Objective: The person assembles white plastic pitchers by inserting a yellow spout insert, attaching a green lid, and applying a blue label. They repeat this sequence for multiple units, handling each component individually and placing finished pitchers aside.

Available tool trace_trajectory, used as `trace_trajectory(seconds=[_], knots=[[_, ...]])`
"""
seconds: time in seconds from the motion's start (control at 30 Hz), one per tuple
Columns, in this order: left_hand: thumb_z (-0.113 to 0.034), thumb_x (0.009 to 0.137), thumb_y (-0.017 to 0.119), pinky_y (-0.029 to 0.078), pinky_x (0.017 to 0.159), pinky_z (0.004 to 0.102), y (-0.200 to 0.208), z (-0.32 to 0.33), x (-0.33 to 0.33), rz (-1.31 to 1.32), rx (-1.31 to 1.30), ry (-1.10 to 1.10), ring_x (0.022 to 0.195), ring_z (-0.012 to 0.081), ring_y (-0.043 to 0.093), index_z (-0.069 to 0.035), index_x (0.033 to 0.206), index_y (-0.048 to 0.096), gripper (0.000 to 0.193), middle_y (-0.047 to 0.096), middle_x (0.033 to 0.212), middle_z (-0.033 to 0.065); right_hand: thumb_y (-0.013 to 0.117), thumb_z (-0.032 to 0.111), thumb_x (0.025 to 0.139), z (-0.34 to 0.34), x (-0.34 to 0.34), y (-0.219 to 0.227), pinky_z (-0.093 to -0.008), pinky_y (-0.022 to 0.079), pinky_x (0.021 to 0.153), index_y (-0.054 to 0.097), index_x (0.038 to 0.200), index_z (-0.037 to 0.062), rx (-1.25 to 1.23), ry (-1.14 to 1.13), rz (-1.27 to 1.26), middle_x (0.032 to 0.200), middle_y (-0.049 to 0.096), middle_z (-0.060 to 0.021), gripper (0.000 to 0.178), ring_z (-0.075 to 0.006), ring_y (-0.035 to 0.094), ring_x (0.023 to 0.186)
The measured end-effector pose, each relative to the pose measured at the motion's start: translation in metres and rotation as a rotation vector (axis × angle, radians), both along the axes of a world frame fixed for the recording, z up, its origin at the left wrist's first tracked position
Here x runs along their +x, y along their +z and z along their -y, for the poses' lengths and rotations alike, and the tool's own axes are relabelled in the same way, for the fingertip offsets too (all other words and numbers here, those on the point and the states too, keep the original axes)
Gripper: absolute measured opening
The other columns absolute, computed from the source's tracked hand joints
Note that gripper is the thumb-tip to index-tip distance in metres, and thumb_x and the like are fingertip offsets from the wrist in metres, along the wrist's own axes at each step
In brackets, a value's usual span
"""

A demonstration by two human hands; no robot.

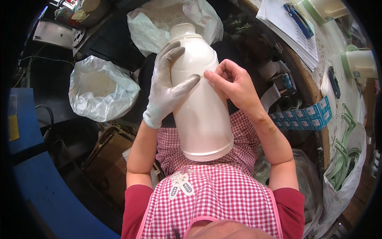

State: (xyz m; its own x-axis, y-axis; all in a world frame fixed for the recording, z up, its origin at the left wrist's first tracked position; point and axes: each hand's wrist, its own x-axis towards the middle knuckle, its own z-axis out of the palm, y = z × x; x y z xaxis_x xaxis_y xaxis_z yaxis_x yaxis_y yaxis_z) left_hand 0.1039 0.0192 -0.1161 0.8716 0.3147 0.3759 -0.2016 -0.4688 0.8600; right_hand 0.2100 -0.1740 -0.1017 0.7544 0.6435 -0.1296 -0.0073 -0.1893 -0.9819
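A large cream-white plastic flask body (203, 119) leans over my lap, its narrow neck pointing away and its threaded wide end near my apron. My left hand (164, 85), in a pale grey-white glove, wraps round the flask's left side with the thumb across its front. My bare right hand (238, 81) is at the flask's upper right side, thumb and forefinger pinched close together by the left thumb tip. Whatever is between those fingertips, if anything, is too small to name.
Beyond the flask lies a plastic bag (139, 30) holding pale rings; another lined bin (99, 105) stands left. The right-hand bench carries papers (274, 20), a blue cutter (299, 20), a blue label sheet (304, 117) and cream-green flasks (360, 63). Green handles (342, 159) fill a sack.
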Motion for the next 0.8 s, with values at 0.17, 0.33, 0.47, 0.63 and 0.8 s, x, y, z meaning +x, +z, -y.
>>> trace_trajectory(seconds=[0.17, 0.33, 0.47, 0.63, 0.8], knots=[[-0.008, 0.085, 0.072, 0.030, 0.125, 0.0442, 0.001, -0.010, -0.005, -0.042, -0.094, -0.086, 0.151, 0.0335, 0.038, -0.001, 0.146, 0.053, 0.065, 0.044, 0.158, 0.0200, 0.081, 0.055, 0.085, 0.005, 0.012, 0.014, -0.0361, 0.053, 0.065, 0.062, 0.086, 0.0017, -0.427, -0.050, 0.481, 0.077, 0.068, -0.0148, 0.057, -0.0284, 0.068, 0.069], [-0.008, 0.087, 0.071, 0.027, 0.126, 0.0429, 0.005, -0.013, -0.006, -0.060, -0.228, -0.192, 0.154, 0.0320, 0.034, 0.000, 0.150, 0.051, 0.066, 0.043, 0.159, 0.0188, 0.081, 0.057, 0.083, -0.009, -0.002, 0.005, -0.0431, 0.056, 0.070, 0.066, 0.100, 0.0030, -0.247, -0.045, 0.491, 0.082, 0.071, -0.0200, 0.059, -0.0364, 0.072, 0.076], [-0.012, 0.094, 0.068, 0.031, 0.124, 0.0429, 0.004, -0.046, -0.014, -0.076, -0.158, -0.259, 0.150, 0.0320, 0.040, -0.001, 0.155, 0.046, 0.066, 0.044, 0.160, 0.0198, 0.075, 0.043, 0.093, 0.039, 0.065, 0.025, -0.0488, 0.056, 0.073, 0.065, 0.104, 0.0029, -0.322, -0.279, 0.858, 0.090, 0.073, -0.0227, 0.042, -0.0430, 0.072, 0.085], [-0.034, 0.102, 0.065, 0.046, 0.110, 0.0359, 0.010, -0.082, 0.076, -0.333, -0.103, 0.093, 0.131, 0.0308, 0.060, 0.004, 0.147, 0.053, 0.060, 0.062, 0.141, 0.0231, 0.064, 0.059, 0.096, 0.113, 0.210, 0.059, -0.0501, 0.057, 0.082, 0.066, 0.112, 0.0025, -0.819, -0.343, 1.286, 0.107, 0.072, -0.0213, 0.058, -0.0411, 0.070, 0.099], [-0.040, 0.097, 0.075, 0.051, 0.096, 0.0295, 0.058, -0.055, 0.075, -0.401, -0.351, 0.018, 0.108, 0.0169, 0.066, 0.000, 0.119, 0.074, 0.046, 0.074, 0.120, 0.0151, 0.066, 0.034, 0.102, 0.110, 0.120, 0.065, -0.0453, 0.055, 0.084, 0.068, 0.110, 0.0020, -0.270, -0.419, 1.195, 0.108, 0.071, -0.0209, 0.033, -0.0395, 0.069, 0.097]])
